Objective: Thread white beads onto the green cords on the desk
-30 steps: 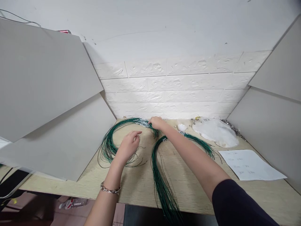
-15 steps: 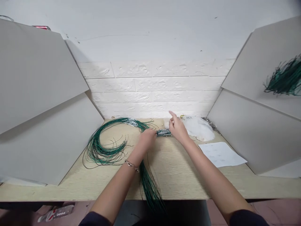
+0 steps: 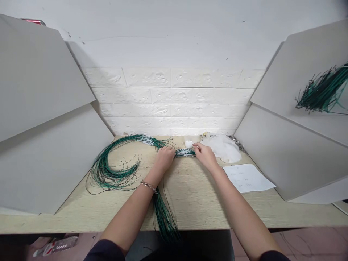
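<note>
A short band of green wires with white beads or sleeves (image 3: 185, 152) lies across the middle of the table. My left hand (image 3: 165, 156) is closed on the band's left end, palm down. Loose green and black wires (image 3: 163, 214) trail from under that wrist over the front edge. At the band's right end, my right hand (image 3: 206, 155) has its thumb and index finger drawn together; what they pinch, if anything, is too small to tell. Just behind those fingertips is a small white heap (image 3: 188, 144).
On the left lies a coiled wire bundle (image 3: 102, 170) with a white banded stretch. A white plastic bag (image 3: 227, 146), dark small pieces (image 3: 238, 144) and a paper sheet (image 3: 248, 177) are at right. Grey panels (image 3: 78, 156) flank the table; green wires (image 3: 320, 92) hang by the right one.
My right hand's index finger, raised and pointing before, has come down to the thumb beside the band. The small white heap now shows more. My left hand keeps its hold; the view has shifted slightly.
</note>
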A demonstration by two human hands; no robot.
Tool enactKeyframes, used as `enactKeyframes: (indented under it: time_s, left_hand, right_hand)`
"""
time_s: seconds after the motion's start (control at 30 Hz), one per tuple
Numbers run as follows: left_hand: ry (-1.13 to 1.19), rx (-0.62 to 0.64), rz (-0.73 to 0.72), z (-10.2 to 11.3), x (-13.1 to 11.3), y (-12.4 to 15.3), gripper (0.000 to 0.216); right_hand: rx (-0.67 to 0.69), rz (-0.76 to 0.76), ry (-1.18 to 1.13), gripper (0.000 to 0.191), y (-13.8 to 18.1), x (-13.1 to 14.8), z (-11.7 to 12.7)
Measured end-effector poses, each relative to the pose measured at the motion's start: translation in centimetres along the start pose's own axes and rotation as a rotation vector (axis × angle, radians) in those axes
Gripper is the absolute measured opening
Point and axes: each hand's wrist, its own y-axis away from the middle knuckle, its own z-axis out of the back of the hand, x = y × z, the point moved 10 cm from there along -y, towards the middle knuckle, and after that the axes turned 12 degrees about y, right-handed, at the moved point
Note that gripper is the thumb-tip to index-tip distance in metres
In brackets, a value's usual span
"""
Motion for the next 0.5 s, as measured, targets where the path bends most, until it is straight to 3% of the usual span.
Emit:
enactKeyframes:
  time_s: [0.2,0.5]
  left_hand:
    - [-0.021,-0.025,-0.035,-0.8,-0.1,0.0,0.023]
    - [-0.031,-0.149,-0.041,0.0,-0.5,0.1,0.022]
  right_hand:
    - [0.072,0.050,0.028,0.029,-0.1,0.2,-1.4]
    - [0.108,0.111,0.058,0.028,0.1,0.9,-2.4]
